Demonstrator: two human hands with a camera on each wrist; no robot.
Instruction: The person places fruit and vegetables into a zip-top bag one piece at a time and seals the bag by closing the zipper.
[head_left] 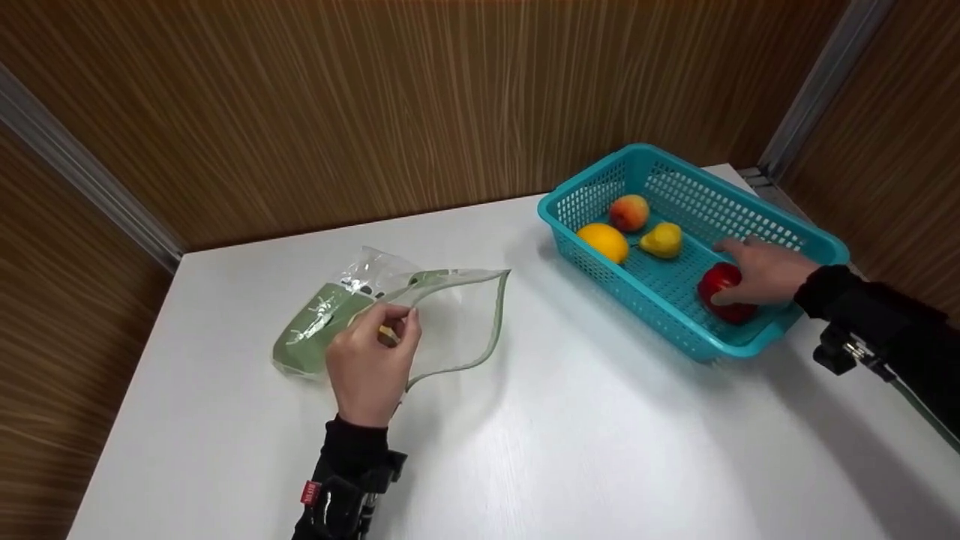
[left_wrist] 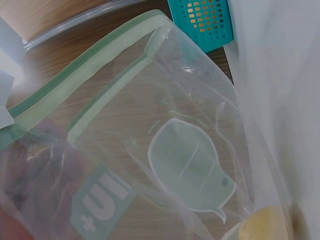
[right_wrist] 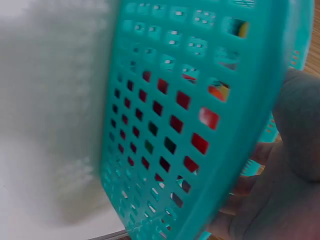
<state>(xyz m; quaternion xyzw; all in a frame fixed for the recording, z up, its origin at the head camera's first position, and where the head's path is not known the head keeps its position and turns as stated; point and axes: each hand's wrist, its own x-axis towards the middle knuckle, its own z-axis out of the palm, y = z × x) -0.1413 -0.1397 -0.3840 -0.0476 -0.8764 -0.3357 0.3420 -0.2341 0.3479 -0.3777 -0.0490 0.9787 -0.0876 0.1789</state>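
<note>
My left hand [head_left: 371,360] pinches the rim of a clear zip bag [head_left: 457,330] with green edging; its mouth gapes toward the right. Something yellow [left_wrist: 265,225] shows through the plastic low in the left wrist view, its kind unclear. My right hand [head_left: 772,271] is inside a teal basket [head_left: 675,319], spread over a red apple [head_left: 721,279]. The thumb lies across the apple's near side, while the other fingers reach past its far side. In the right wrist view the basket wall hides most of the apple, and the right hand [right_wrist: 270,200] shows beyond the rim.
A peach [head_left: 629,213], a yellow-orange fruit [head_left: 604,242] like a lemon or orange, and a yellow pear [head_left: 662,240] lie in the basket's left half. A green and clear plastic package [head_left: 319,330] lies behind the left hand on the white table [head_left: 562,435]. Wood-grain panels [head_left: 450,105] border the table.
</note>
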